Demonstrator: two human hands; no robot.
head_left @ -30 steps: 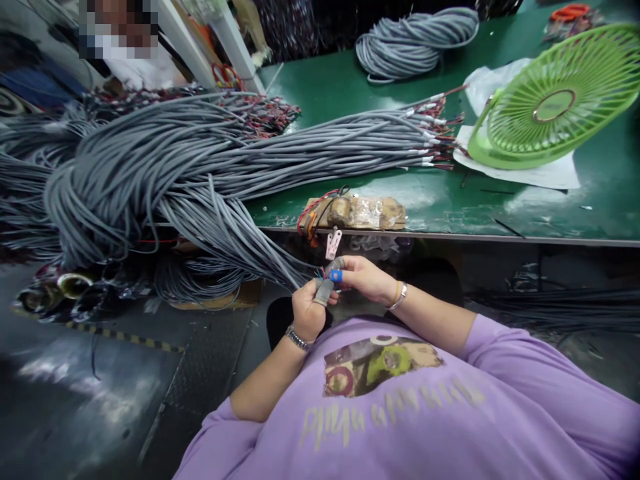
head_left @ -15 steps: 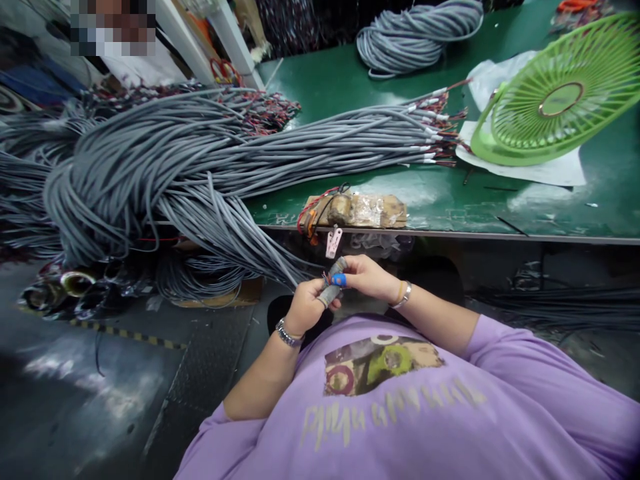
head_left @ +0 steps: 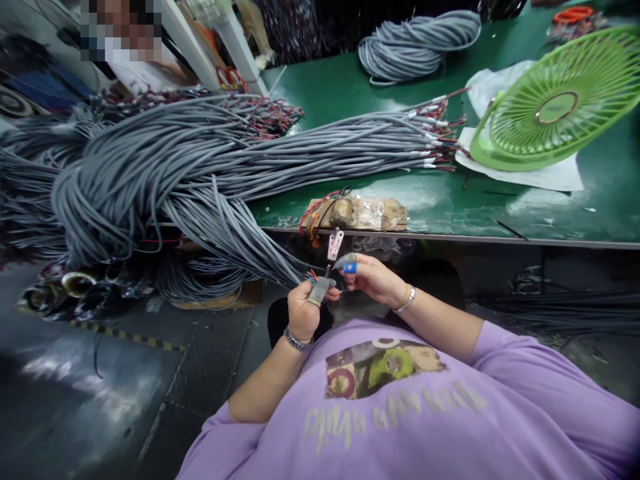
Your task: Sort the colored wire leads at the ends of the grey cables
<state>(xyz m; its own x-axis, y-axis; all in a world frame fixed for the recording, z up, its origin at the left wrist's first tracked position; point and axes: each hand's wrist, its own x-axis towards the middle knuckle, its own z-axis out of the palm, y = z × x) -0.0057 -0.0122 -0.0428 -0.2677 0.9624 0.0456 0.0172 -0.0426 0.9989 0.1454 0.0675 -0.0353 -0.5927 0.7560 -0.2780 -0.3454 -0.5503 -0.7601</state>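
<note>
In front of my lap, my left hand (head_left: 304, 312) is closed around the end of a grey cable, where thin coloured wires (head_left: 313, 275) stick up past the fingers. A grey wrapping (head_left: 321, 291) covers its thumb. Close by on the right, my right hand (head_left: 374, 281) has its fingers drawn together in a pinch. One of its fingers wears a grey wrap with a blue band (head_left: 351, 267). Whatever lies between these fingertips is too small to make out. The grey cables (head_left: 250, 243) run down from the bench toward my left hand.
A green bench (head_left: 440, 207) carries a big pile of grey cables (head_left: 125, 160), a coiled cable (head_left: 415, 47) and a green fan (head_left: 560, 107). At its front edge sits a taped wooden block (head_left: 370, 213) with a pink clip (head_left: 335, 245) hanging below. Another person (head_left: 135, 60) is at the back left.
My hands were together and have moved apart. The right one shifted slightly right, off the left thumb. More of the coloured wires now shows above my left hand.
</note>
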